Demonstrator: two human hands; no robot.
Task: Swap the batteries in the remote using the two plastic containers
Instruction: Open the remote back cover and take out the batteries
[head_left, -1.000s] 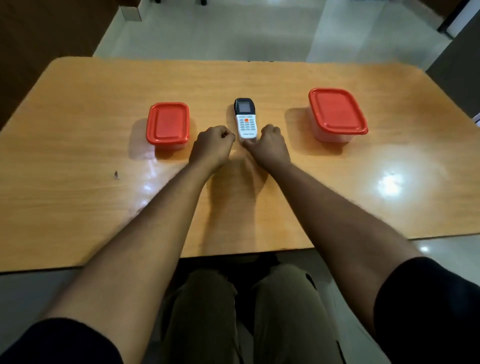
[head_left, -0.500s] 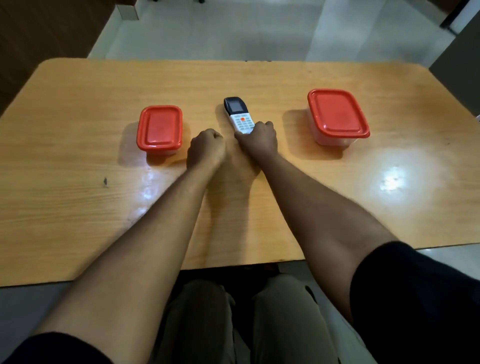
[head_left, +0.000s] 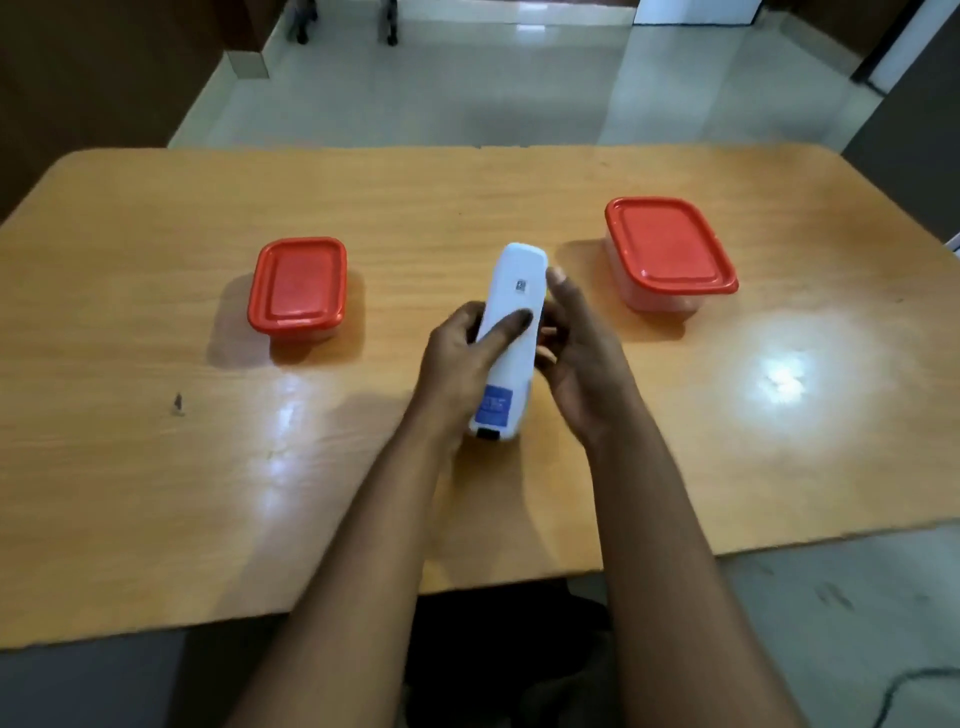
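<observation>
The white remote (head_left: 511, 332) is lifted off the table with its back facing up; a blue label sits near its lower end. My left hand (head_left: 462, 364) grips it from the left, thumb lying across the back. My right hand (head_left: 582, 358) is on its right side, fingers curled under the edge and the fingertips extended beside it. Two clear plastic containers with red lids stand closed on the table: a smaller container (head_left: 297, 286) to the left and a larger container (head_left: 667, 252) to the right.
The wooden table (head_left: 156, 467) has a small dark mark (head_left: 178, 404) at the left. Its near edge runs above my lap. Tiled floor lies beyond the far edge, with chair legs (head_left: 343, 23) at the back.
The remote lay face up on the table with my fists beside it. It has since been lifted and turned over, and both hands now hold it nearer to me.
</observation>
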